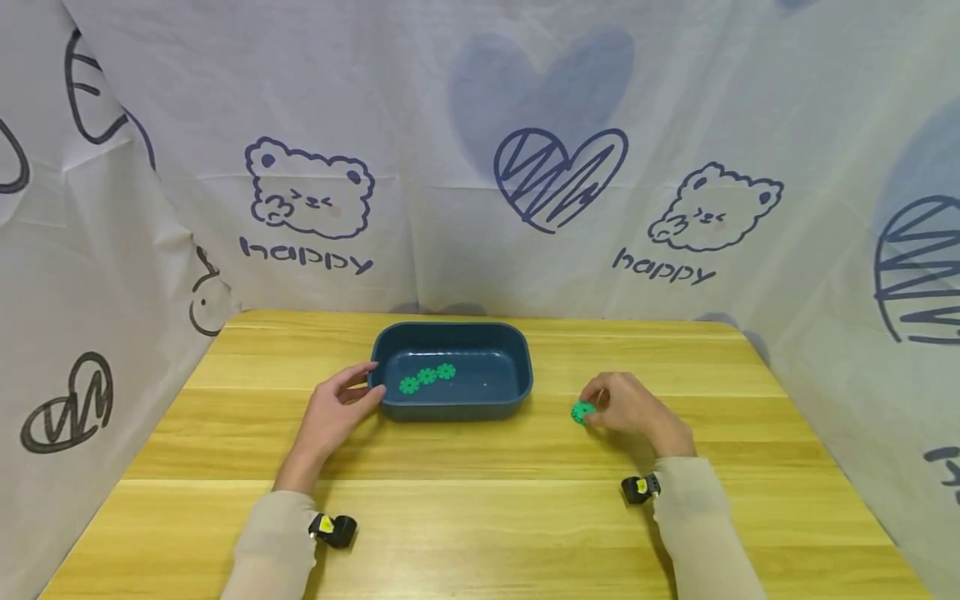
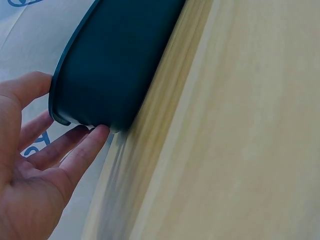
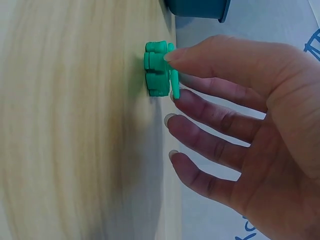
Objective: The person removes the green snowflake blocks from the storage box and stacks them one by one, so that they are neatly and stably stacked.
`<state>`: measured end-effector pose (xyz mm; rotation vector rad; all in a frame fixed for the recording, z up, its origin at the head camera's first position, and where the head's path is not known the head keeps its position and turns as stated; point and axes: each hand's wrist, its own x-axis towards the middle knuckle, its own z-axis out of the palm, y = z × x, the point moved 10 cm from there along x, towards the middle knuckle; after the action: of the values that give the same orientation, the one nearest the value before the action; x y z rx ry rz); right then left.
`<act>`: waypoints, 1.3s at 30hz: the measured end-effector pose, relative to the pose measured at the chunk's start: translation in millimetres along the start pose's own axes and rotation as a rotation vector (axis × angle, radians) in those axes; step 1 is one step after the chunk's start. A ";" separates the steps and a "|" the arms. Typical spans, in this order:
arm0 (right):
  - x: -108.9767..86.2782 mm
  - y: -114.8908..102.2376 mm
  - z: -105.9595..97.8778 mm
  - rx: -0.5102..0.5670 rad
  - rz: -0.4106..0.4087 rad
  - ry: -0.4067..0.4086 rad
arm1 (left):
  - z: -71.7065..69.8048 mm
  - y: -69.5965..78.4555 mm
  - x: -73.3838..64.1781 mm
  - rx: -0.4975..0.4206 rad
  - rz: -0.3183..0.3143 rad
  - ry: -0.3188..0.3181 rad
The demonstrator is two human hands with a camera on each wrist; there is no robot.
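A dark blue rectangular plastic box [image 1: 453, 412] stands near the back of the table. My left hand [image 1: 336, 412] holds its left end; in the left wrist view the thumb is at the rim and fingertips touch the outer end wall. Inside the box, three green snowflake discs [image 1: 427, 376] lie in a slanting row. To the right of the box, my right hand [image 1: 628, 407] pinches a green snowflake disc [image 3: 174, 82]. That disc is tilted against a small stack of green discs [image 3: 157, 70] on the table; how many are stacked I cannot tell.
The wooden table [image 1: 480, 517] has light yellow grain and ends at a white curtain [image 1: 442, 250] printed with bears and hearts. The curtain also hangs along both sides. Each wrist wears a small black camera [image 1: 342, 532].
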<state>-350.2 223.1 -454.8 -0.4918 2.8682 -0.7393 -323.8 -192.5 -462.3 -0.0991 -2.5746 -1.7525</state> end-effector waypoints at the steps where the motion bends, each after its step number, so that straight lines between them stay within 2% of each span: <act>1: 0.0 0.3 0.4 0.000 -0.001 -0.002 | 0.1 0.1 -0.2 -0.004 -0.001 -0.001; 12: 1.2 0.7 2.7 0.038 -0.021 -0.011 | 0.2 0.7 -0.8 -0.017 0.000 -0.005; 39: 1.2 4.0 5.2 0.076 -0.002 -0.040 | 0.1 0.9 -1.1 -0.011 -0.001 -0.008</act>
<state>-351.4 223.7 -461.3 -0.4934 2.7915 -0.8258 -322.6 -192.1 -461.6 -0.1060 -2.5713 -1.7698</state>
